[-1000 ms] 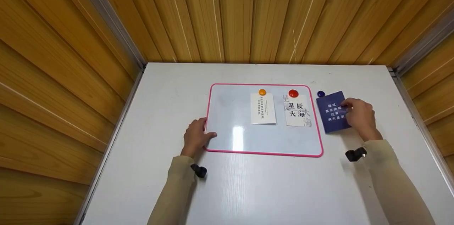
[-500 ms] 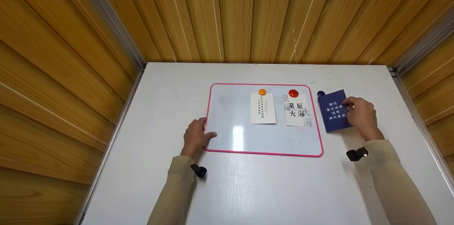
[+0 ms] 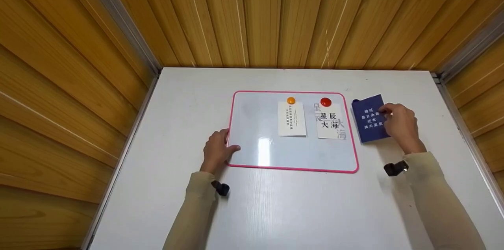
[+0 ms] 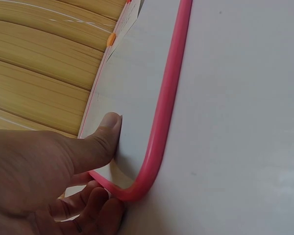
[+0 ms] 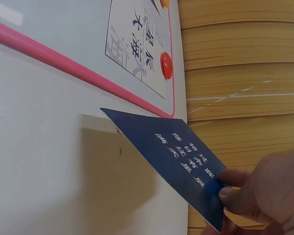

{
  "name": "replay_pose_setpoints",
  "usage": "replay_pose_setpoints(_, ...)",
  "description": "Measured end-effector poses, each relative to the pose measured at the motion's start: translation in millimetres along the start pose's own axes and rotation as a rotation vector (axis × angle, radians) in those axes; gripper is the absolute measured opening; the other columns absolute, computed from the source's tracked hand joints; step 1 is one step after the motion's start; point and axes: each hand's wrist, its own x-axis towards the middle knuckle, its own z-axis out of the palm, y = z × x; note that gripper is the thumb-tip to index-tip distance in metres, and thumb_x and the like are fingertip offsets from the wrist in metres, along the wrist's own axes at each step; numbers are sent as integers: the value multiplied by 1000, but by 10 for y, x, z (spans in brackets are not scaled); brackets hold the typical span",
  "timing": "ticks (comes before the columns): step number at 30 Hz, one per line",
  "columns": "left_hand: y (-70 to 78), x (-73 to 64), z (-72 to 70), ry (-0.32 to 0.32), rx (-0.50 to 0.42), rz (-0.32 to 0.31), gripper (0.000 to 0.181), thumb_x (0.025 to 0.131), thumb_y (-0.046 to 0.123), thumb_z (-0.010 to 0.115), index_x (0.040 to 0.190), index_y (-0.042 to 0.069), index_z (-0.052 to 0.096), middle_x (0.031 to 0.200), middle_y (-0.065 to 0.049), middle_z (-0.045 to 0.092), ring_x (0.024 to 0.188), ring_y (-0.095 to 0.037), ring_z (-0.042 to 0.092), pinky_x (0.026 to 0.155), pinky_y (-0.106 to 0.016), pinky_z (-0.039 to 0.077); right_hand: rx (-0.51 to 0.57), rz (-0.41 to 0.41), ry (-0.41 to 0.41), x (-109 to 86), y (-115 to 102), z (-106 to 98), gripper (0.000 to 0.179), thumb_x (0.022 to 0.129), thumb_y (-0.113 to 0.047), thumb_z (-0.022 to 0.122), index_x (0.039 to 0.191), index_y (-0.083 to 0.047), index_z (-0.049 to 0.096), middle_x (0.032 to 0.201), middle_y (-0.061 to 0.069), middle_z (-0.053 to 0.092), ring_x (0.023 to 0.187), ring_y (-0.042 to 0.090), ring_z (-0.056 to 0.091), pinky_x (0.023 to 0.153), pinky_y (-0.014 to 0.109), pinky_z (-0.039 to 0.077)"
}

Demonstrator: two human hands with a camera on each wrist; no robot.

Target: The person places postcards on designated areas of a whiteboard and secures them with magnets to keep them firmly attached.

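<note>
My left hand [image 3: 215,149] grips the lower left edge of a pink-framed whiteboard [image 3: 252,124]. In the left wrist view its thumb lies on the white face, and the fingers bend around the pink rim. My right hand [image 3: 401,126] pinches the right edge of a dark blue card [image 3: 368,124] with white characters. That card is tilted up off the table to the right of the board, and its shadow falls below it in the right wrist view. A dark blue round magnet [image 3: 355,101] is partly covered by the card's top left corner.
An orange magnet [image 3: 291,100] sits at the top of a white text card [image 3: 291,120] on the board. To its right, a red magnet [image 3: 325,102] tops another white card [image 3: 330,124] with large characters. Wood-look panels [image 3: 260,17] rise behind the white table [image 3: 189,92].
The blue card has risen slightly off the table and now covers more of the blue magnet. My left hand keeps its grip on the board. The head view has shifted a little.
</note>
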Motion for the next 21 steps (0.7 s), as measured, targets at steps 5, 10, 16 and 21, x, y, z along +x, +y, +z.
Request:
replay_pose_setpoints(5, -2, 5, -5, -2, -3, 4, 72, 80, 26, 90, 141, 3, 59, 101, -10, 63, 89, -25, 58, 81, -45, 51, 12, -14, 22, 14, -72, -19, 31, 96, 10, 49, 119, 4, 68, 120, 32, 62, 111, 51, 56, 86, 65, 44)
replay_pose_setpoints(10, 1, 14, -2, -3, -15, -11, 72, 80, 25, 90, 141, 4, 59, 100, -9, 62, 88, -25, 57, 81, -45, 51, 29, -27, 54, 37, -146, -30, 30, 95, 11, 49, 118, 5, 68, 121, 32, 62, 111, 50, 56, 85, 64, 44)
replay_pose_setpoints(16, 16, 11, -9, -5, -25, -14, 71, 81, 25, 89, 141, 4, 59, 101, -9, 62, 90, -25, 57, 83, -45, 50, 53, -57, 91, 56, -232, -18, 28, 96, 11, 51, 116, 5, 69, 121, 33, 62, 114, 53, 55, 89, 66, 41)
replay_pose_setpoints(21, 10, -7, -8, -9, -30, -9, 71, 80, 24, 90, 141, 4, 59, 101, -10, 62, 90, -26, 57, 83, -46, 50, 76, -65, 96, 71, -289, 24, 27, 95, 11, 51, 115, 6, 69, 119, 32, 63, 113, 52, 56, 91, 65, 41)
